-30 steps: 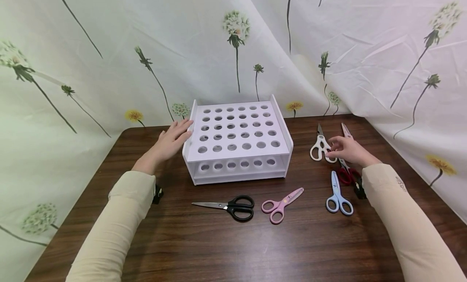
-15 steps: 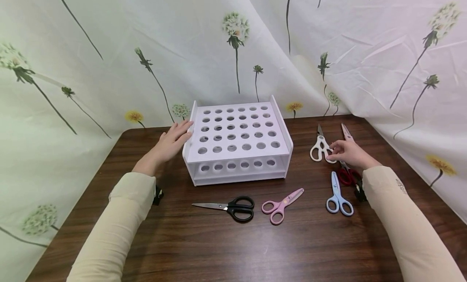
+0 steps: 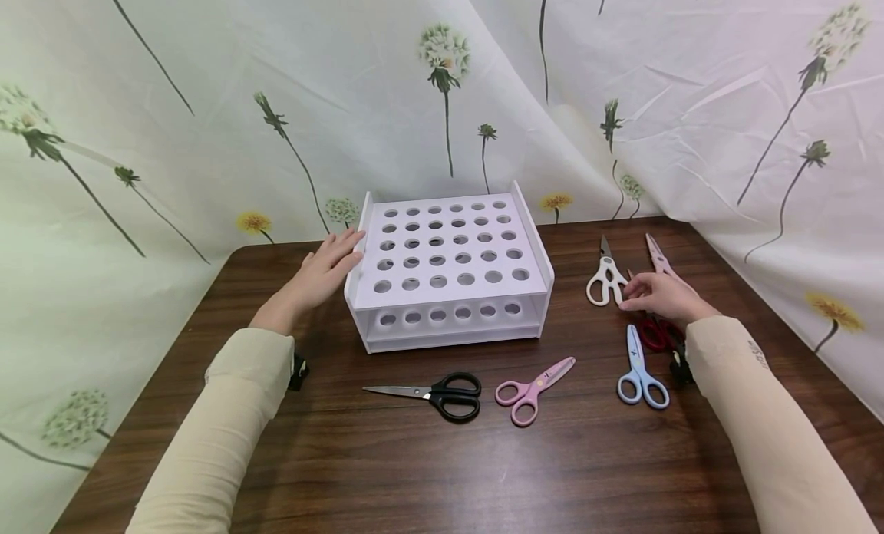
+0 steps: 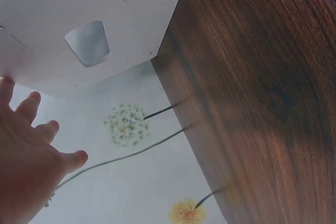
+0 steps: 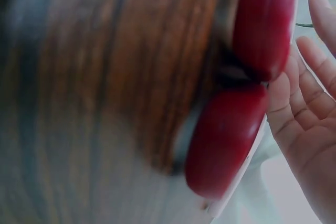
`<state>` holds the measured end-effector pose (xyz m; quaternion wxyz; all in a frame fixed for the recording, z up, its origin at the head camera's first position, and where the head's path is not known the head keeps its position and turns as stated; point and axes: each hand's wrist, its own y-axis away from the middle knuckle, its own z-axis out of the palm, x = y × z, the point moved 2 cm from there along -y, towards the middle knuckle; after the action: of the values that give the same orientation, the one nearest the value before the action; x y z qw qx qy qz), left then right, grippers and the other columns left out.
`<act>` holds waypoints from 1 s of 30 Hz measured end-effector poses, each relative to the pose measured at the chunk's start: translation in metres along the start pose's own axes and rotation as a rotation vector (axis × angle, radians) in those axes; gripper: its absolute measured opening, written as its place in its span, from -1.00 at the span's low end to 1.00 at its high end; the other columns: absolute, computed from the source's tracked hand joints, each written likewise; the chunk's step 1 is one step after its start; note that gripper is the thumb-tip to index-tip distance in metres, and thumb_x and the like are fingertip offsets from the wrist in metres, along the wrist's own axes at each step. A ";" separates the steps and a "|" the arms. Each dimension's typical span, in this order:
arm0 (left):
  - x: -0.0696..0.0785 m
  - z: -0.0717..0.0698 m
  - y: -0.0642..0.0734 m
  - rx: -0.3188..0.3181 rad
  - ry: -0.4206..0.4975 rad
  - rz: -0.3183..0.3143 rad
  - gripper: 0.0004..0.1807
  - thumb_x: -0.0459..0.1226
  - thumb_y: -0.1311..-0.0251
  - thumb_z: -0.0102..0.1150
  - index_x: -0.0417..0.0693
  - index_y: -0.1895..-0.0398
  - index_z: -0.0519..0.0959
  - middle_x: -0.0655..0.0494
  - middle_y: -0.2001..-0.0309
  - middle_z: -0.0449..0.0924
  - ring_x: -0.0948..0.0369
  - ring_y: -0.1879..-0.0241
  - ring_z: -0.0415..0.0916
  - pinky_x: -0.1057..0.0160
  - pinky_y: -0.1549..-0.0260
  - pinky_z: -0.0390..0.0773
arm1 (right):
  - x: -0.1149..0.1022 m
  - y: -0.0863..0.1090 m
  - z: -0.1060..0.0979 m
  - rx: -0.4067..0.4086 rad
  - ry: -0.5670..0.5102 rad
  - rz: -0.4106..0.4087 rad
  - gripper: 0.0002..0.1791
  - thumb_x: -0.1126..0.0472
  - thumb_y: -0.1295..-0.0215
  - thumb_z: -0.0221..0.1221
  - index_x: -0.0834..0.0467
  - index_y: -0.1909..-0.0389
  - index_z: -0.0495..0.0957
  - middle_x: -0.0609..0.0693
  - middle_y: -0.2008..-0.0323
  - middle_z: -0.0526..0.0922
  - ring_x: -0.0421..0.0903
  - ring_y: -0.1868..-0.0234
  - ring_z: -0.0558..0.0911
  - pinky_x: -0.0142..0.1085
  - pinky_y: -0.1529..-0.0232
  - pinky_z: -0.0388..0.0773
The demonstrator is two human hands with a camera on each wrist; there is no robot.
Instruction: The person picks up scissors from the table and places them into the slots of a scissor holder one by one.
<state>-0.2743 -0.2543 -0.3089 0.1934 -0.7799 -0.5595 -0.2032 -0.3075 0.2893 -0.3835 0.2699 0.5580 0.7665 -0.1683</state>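
My left hand [image 3: 321, 271] rests its fingers along the left side panel of a white rack [image 3: 445, 295] with rows of round holes; the left wrist view shows its fingers [image 4: 50, 128] spread. My right hand [image 3: 664, 298] reaches over the far right of the table, fingers slightly bent. It covers the blades of the red-handled scissors [image 3: 654, 336]. The white-handled scissors [image 3: 606, 279] lie just left of its fingertips. Pale pink scissors [image 3: 659, 256] point away behind it, their handles hidden. Close in the right wrist view, the red handles [image 5: 265, 19] stand beside its loosely extended fingers.
Black scissors [image 3: 456, 396] and pink scissors [image 3: 535, 388] lie in front of the rack. Light blue scissors [image 3: 641, 377] lie near the right wrist. A flowered white curtain [image 3: 387, 97] hangs behind the dark wooden table [image 3: 414, 465].
My right hand has dropped slightly toward me, from beside the white scissors' handle to over the red scissors' blades. My left hand has stayed on the rack.
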 end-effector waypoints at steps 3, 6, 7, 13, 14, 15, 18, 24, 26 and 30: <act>-0.001 0.000 0.000 0.000 0.004 0.002 -0.37 0.10 -0.39 -0.40 0.12 -0.46 -0.05 0.10 -0.45 -0.26 0.05 -0.39 -0.49 -0.24 -0.19 -0.39 | -0.001 0.000 0.000 -0.009 0.001 0.012 -0.66 0.16 -0.06 0.34 0.36 0.32 0.54 -0.03 0.51 0.52 -0.14 0.51 0.43 -0.30 0.51 0.39; -0.001 0.000 0.000 0.002 0.009 0.004 -0.37 0.10 -0.39 -0.40 0.11 -0.46 -0.04 0.10 -0.45 -0.26 0.04 -0.39 -0.49 -0.23 -0.19 -0.40 | -0.002 0.001 -0.001 -0.027 0.006 0.030 -0.74 0.18 -0.06 0.33 0.32 0.37 0.58 -0.08 0.57 0.47 -0.14 0.53 0.39 -0.30 0.53 0.34; -0.001 0.000 -0.001 0.002 0.009 0.004 -0.37 0.09 -0.39 -0.40 0.11 -0.46 -0.04 0.10 -0.45 -0.26 0.04 -0.39 -0.49 -0.24 -0.19 -0.40 | -0.003 0.001 -0.001 -0.034 0.011 0.032 -0.76 0.20 -0.07 0.32 0.32 0.38 0.59 -0.08 0.57 0.47 -0.13 0.53 0.38 -0.30 0.53 0.33; -0.001 0.000 -0.001 -0.002 0.005 -0.002 -0.37 0.10 -0.39 -0.40 0.12 -0.46 -0.05 0.09 -0.45 -0.26 0.03 -0.38 -0.49 -0.25 -0.18 -0.39 | -0.003 0.001 -0.001 -0.063 0.016 0.052 -0.85 0.28 -0.07 0.30 0.31 0.42 0.59 -0.07 0.56 0.47 -0.12 0.51 0.37 -0.29 0.50 0.30; -0.001 0.000 0.000 -0.002 0.004 -0.002 -0.37 0.10 -0.39 -0.40 0.12 -0.46 -0.05 0.09 -0.45 -0.26 0.03 -0.38 -0.49 -0.25 -0.18 -0.39 | -0.003 0.001 0.000 -0.068 0.011 0.058 -0.86 0.29 -0.07 0.29 0.31 0.43 0.58 -0.06 0.56 0.47 -0.12 0.51 0.38 -0.29 0.50 0.31; -0.001 0.000 0.000 -0.002 0.005 -0.003 -0.37 0.10 -0.39 -0.40 0.12 -0.46 -0.05 0.08 -0.45 -0.26 0.03 -0.38 -0.49 -0.25 -0.18 -0.39 | -0.004 0.001 0.000 -0.072 0.013 0.058 -0.86 0.29 -0.07 0.29 0.31 0.44 0.58 -0.06 0.57 0.47 -0.12 0.52 0.38 -0.28 0.50 0.31; -0.002 0.001 0.000 -0.005 0.008 -0.005 -0.36 0.11 -0.39 -0.40 0.12 -0.46 -0.05 0.07 -0.45 -0.26 0.02 -0.38 -0.50 -0.25 -0.18 -0.40 | -0.005 0.001 0.001 -0.077 0.040 0.045 -0.87 0.30 -0.07 0.29 0.30 0.47 0.57 -0.06 0.57 0.47 -0.12 0.52 0.38 -0.28 0.49 0.32; -0.003 0.002 0.001 -0.004 0.005 -0.007 -0.36 0.10 -0.39 -0.40 0.10 -0.46 -0.04 0.06 -0.45 -0.26 0.01 -0.38 -0.49 -0.25 -0.18 -0.39 | -0.007 0.000 0.002 -0.076 0.087 0.046 -0.88 0.30 -0.07 0.28 0.29 0.49 0.58 -0.07 0.57 0.48 -0.13 0.51 0.39 -0.27 0.46 0.32; -0.002 0.002 0.000 -0.001 0.004 -0.005 -0.36 0.10 -0.39 -0.40 0.09 -0.46 -0.04 0.06 -0.45 -0.25 0.01 -0.38 -0.49 -0.26 -0.18 -0.39 | -0.007 0.000 0.002 -0.076 0.087 0.051 -0.88 0.30 -0.07 0.28 0.30 0.49 0.58 -0.07 0.57 0.48 -0.13 0.52 0.39 -0.27 0.46 0.32; -0.002 0.002 0.000 0.000 0.009 -0.004 -0.36 0.10 -0.39 -0.39 0.10 -0.46 -0.04 0.05 -0.45 -0.25 0.01 -0.38 -0.49 -0.25 -0.18 -0.41 | -0.005 -0.001 0.001 -0.069 0.087 0.048 -0.89 0.31 -0.06 0.27 0.31 0.49 0.58 -0.06 0.58 0.48 -0.12 0.52 0.39 -0.27 0.47 0.32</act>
<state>-0.2750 -0.2552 -0.3114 0.1957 -0.7777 -0.5603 -0.2072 -0.3066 0.2844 -0.3817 0.2595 0.5732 0.7693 -0.1110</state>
